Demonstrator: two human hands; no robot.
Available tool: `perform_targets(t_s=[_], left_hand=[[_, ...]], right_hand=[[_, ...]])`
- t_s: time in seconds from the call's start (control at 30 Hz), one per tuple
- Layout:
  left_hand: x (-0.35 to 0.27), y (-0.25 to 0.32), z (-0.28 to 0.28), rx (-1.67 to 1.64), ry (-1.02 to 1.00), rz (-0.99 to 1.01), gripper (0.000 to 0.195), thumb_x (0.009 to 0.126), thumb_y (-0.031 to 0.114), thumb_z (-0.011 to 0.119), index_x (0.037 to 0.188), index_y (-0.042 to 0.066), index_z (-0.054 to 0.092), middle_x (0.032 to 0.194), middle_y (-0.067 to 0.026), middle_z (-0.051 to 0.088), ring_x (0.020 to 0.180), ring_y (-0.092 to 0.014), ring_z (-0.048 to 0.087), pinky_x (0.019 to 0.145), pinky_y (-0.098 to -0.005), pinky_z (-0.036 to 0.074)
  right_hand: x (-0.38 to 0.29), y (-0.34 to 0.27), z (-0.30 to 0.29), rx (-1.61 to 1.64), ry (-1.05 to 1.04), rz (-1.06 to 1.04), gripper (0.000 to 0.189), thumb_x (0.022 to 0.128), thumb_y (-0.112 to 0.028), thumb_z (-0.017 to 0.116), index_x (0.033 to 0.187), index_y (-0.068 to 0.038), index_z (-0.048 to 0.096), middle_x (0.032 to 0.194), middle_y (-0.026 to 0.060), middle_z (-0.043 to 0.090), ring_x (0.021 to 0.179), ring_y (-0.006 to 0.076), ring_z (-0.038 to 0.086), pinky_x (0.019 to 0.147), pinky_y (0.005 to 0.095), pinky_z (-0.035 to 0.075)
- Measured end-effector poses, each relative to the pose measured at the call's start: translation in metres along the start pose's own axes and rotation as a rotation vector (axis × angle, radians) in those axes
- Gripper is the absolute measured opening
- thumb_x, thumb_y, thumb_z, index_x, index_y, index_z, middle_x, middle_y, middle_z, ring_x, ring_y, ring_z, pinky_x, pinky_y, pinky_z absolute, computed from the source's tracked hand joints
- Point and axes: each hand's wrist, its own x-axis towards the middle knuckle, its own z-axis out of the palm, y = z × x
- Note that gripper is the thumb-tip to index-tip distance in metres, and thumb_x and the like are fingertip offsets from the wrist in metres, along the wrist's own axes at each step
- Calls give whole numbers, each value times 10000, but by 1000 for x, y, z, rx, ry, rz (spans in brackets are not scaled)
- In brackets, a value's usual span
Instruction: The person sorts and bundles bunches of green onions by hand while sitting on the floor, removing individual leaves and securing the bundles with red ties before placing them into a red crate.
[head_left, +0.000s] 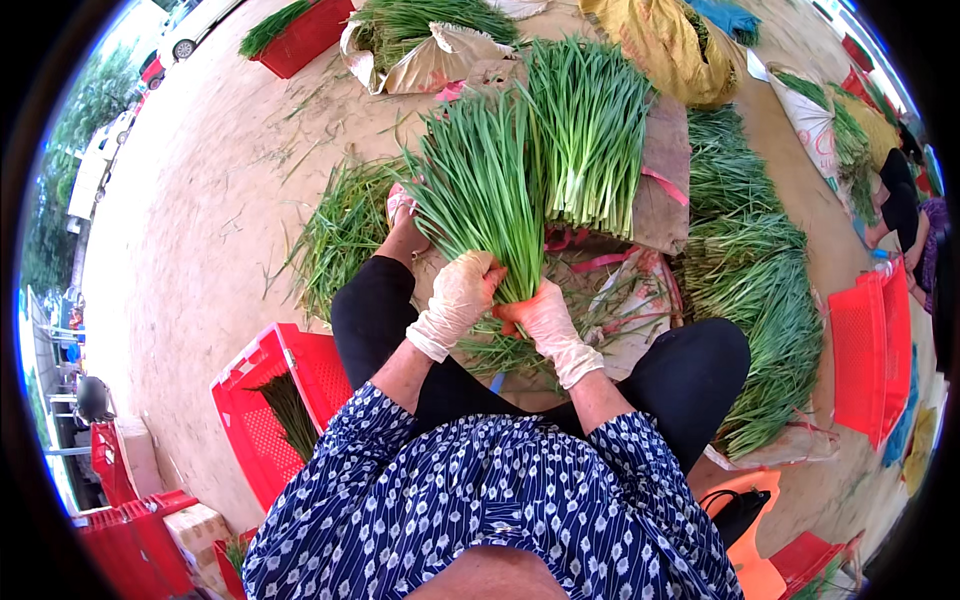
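A bunch of long green garlic chives (491, 187) stands fanned out in front of me, its lower stalks held between both gloved hands. My left hand (459, 296), in a thin whitish glove, closes on the left side of the stalks. Lower down and to the right, my right hand (546, 319) grips the stalk ends, most of which its fingers hide. Just beyond the held bunch, a pile of chives (592, 142) lies on a wooden board (666, 172), pale cut ends towards me. A pink strip (664, 185) lies across the board.
Loose leaves (349, 232) are heaped beside my left foot. Stacked chives (750, 285) run along the right side. A red crate (274, 412) stands at my left, another (870, 345) at far right near another person (900, 195). Filled sacks (667, 45) lie beyond the board.
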Motion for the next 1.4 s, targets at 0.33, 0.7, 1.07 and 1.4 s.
perform_targets(t_s=[0.33, 0.7, 1.07, 1.4], left_hand=[[-17, 36, -23, -77, -43, 76, 175, 877, 149, 698, 1000, 25, 701, 873, -80, 656, 797, -208, 643, 698, -310, 508], [-31, 12, -58, -1301, -417, -245, 119, 814, 101, 708, 852, -12, 701, 758, -55, 646, 646, -147, 594, 612, -277, 469], [-18, -18, 5, -701, -170, -387, 414, 915, 363, 698, 1099, -5, 651, 819, -32, 636, 595, -106, 561, 545, -243, 462], [-8, 11, -28, 269, 163, -172, 465, 795, 424, 771, 972, 7, 665, 883, -181, 657, 791, -355, 676, 677, -431, 525]], right_hand=[[8, 2, -9, 29, -167, -34, 398, 699, 27, 754, 1067, -14, 610, 815, 69, 669, 612, 141, 641, 484, 282, 485], [1, -10, -15, 43, -284, -76, 412, 708, 102, 703, 1094, 8, 593, 855, 75, 665, 660, 148, 638, 532, 295, 506], [-2, -4, 0, -50, -125, -265, 559, 680, 103, 735, 1196, -23, 561, 948, 47, 654, 737, 141, 630, 595, 297, 517], [1, 0, -8, 289, -307, 82, 640, 742, 153, 689, 1307, -95, 517, 1067, 107, 654, 811, 218, 691, 600, 321, 550]])
